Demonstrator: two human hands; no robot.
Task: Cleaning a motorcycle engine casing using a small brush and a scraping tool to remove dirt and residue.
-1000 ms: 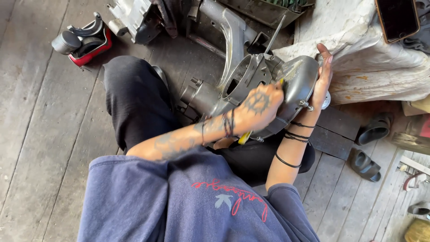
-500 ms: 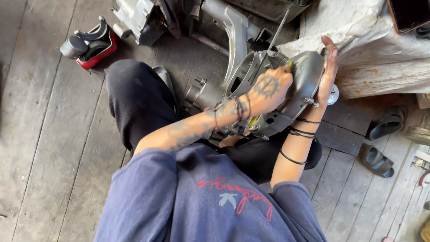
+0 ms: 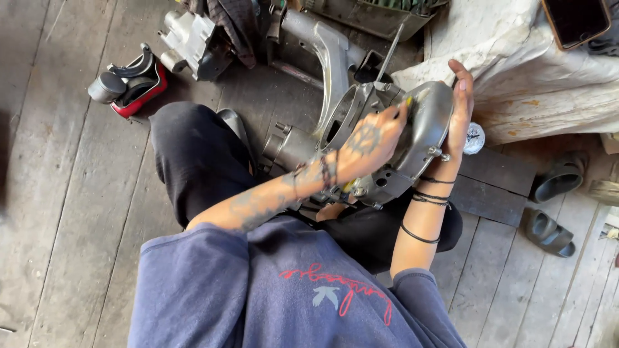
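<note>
The left hand [image 3: 369, 140] has crept up the engine case [image 3: 425, 129], fingers now curled onto its top edge instead of lower on the face. The right hand [image 3: 459, 109] still braces the far side, palm flat, so the case stays propped on the lap between both hands.

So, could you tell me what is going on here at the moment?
A person sits on a wooden plank floor with a grey metal engine casing propped against their lap. Their left hand lies on the casing's face, gripping something yellow that is mostly hidden, and their right hand is pressed flat against the casing's outer edge, steadying it. More engine parts lie on the floor ahead, and a pair of dark sandals lies to the right.
</note>
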